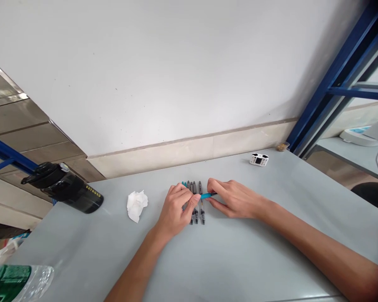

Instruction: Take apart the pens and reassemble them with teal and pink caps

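Between my hands, over the middle of the grey table, a teal pen (pixel 205 196) lies roughly sideways. My left hand (pixel 175 209) is closed on its left part, thumb and fingers pressed together. The fingers of my right hand (pixel 234 198) pinch the pen's dark right end. Below the hands is a row of several dark grey pens (pixel 200 186) with clear lower barrels, side by side and pointing away from me. Teal pen tops (pixel 184 183) show at the row's left edge. My left hand hides part of the row.
Left of the row lies a crumpled white tissue (pixel 137 205). Further left stands a tilted-looking black bottle (pixel 71 188), with a clear plastic bottle (pixel 22 283) near the lower left corner. A small white device (pixel 258 159) and a little container (pixel 282 146) sit toward the wall.
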